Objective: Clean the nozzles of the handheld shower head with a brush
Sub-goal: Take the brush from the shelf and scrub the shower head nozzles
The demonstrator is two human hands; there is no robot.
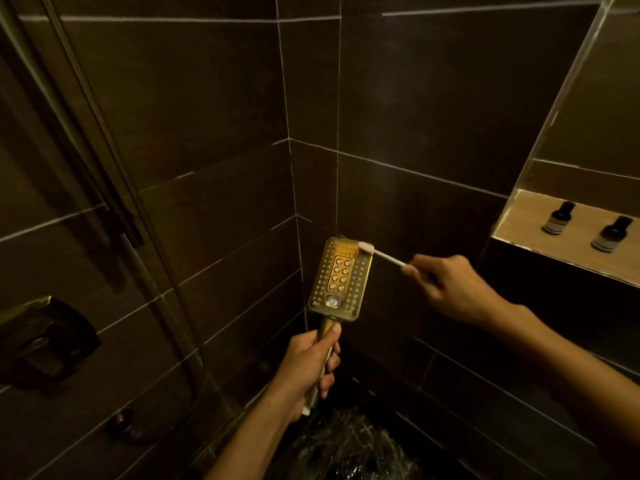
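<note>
A gold, rectangular handheld shower head [339, 278] stands upright in the middle of the view, its nozzle face turned toward me. My left hand [306, 368] is wrapped around its handle from below. My right hand [446, 285] comes in from the right and pinches the handle of a thin white brush [384, 256]. The brush's bristle end rests on the top right corner of the nozzle face. Rows of small nozzles ring a raised centre panel with larger nozzles.
Dark tiled walls meet in a corner right behind the shower head. A lit wall niche [519, 223] at the right holds two small dark bottles [558, 218]. A shower rail and hose [114, 188] run down the left wall above a dark valve plate [45, 341]. The floor below looks wet.
</note>
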